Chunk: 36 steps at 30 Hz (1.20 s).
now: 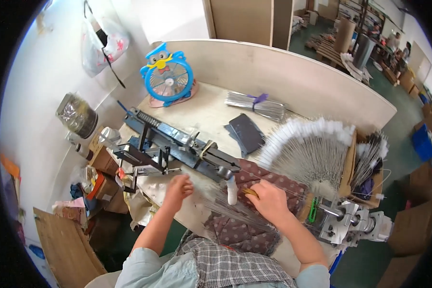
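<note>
1. The slim, yellow, stick-like piece [250,192] is at the fingertips of the right hand [270,200]; its long axis runs mostly left to right, the left end slightly higher in the view. Its material is too small to tell.

2. Just left of that piece is the white, fuzzy, cylinder-shaped bristle roll [232,191]. Its long axis runs nearly up and down in the view, so it lies roughly crosswise to the yellow piece. Whether the two touch, I cannot tell.

3. The right hand is clearly the nearer one to the roll: the roll lies to its left, and its fingertips point that way. Its thumb and fingers are closed on the yellow piece.

4. The left hand [179,190] is farther off, with the roll to its right. Its fingers are curled in; whether they grip anything, I cannot tell.

5. Directly above the roll in the view is the near end of the long, dark blue-grey metal machine [177,142], which slants from upper left down toward the right hand.

6. Thin, silvery metal wires [240,210] lie below the roll, between the hands, partly over the brown, polka-dotted quilted cloth [240,233].

7. Farther right, the fanned heap of white-tipped wire brushes [309,156] rests on the pale table [209,113], with the silver metal clamping unit [348,222] nearer the person.
</note>
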Tool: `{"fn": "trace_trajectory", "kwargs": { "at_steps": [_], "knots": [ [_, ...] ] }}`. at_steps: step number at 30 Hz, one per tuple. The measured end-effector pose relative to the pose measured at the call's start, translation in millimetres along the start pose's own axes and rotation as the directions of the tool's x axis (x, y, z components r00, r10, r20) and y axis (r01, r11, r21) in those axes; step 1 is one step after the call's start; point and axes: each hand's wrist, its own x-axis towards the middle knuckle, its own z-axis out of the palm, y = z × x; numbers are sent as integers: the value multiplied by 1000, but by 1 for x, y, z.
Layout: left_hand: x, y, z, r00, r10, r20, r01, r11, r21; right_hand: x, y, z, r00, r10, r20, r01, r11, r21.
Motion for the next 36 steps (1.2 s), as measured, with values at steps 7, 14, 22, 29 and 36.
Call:
{"fn": "trace_trajectory", "kwargs": {
  "at_steps": [7,14,22,29,36],
  "knots": [
    [0,29,-46,986,-73,-152,22,949,-314,13,2,10,998,-8,59,6,999,36],
    [14,5,-42,996,-21,-92,-17,919,-394,-9,1,-16,993,-16,119,11,999,37],
    [-61,-9,90,972,208,106,-200,976,-87,1,-5,-65,989,-46,-144,46,999,-1],
    [-43,-32,202,893,210,397,-175,977,-123,-14,33,-71,975,222,11,-217,940,262],
    [-47,-44,215,872,245,424,-259,965,-24,-19,37,-76,981,172,85,-191,860,473]
  ]
}}
